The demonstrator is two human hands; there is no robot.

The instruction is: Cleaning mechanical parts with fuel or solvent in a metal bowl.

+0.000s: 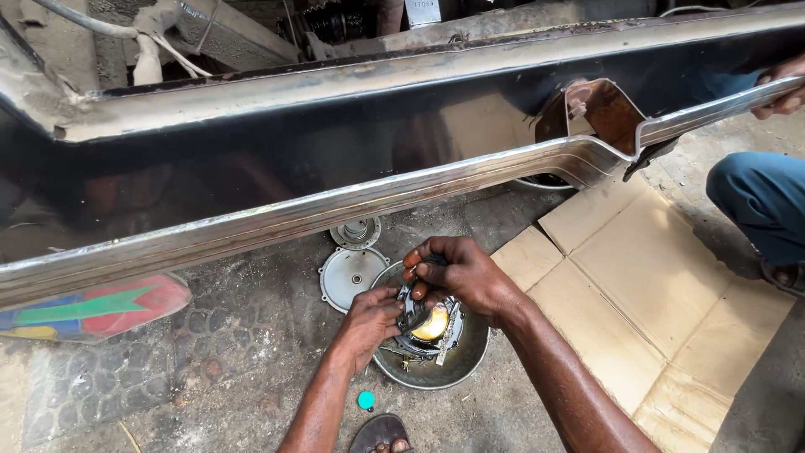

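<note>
A round metal bowl [470,359] rests on the ground below a long dark car body panel. Inside it lies a round lamp unit [433,325] with a dark ring and a yellowish centre. My left hand [370,320] grips the lamp's left rim. From above, my right hand [459,273] has its fingers curled over the top edge of the same lamp. Both forearms reach in from the bottom of the view.
The dark panel with a chrome trim strip [335,205] spans the view. A round metal plate [349,274] and a small fitting [355,231] lie beside the bowl. Flattened cardboard [654,285] covers the ground at right, where another person's hand [784,88] and blue-trousered knee [759,201] show.
</note>
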